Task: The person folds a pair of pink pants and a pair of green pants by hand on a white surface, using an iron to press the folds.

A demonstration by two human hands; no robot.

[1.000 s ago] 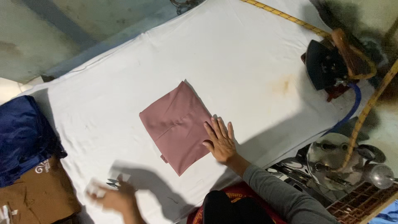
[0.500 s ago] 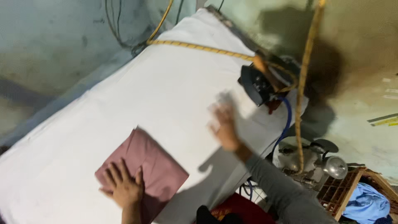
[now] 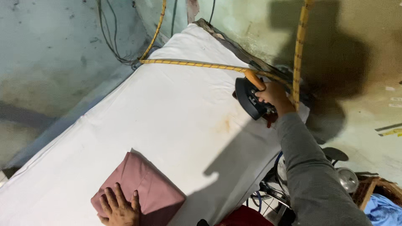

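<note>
Item count, head view:

- Hands: two. One left hand (image 3: 119, 206), laid flat on the cloth; one right hand (image 3: 273, 97), closed around the iron's handle
- Folded pink cloth (image 3: 144, 184): one
- Black iron (image 3: 250, 99) with orange handle: one
- White padded table (image 3: 167, 121): one
- Yellow braided cords: two, one running across the table (image 3: 197, 64), one hanging down the wall (image 3: 299, 46)
- Thin dark wires (image 3: 106, 37) on the wall: several, exact number not discernible
- Blue cloth (image 3: 383, 209), lower right: one

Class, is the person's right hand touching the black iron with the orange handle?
Touching: the head view shows the right hand wrapped around the black iron's orange handle.
</note>
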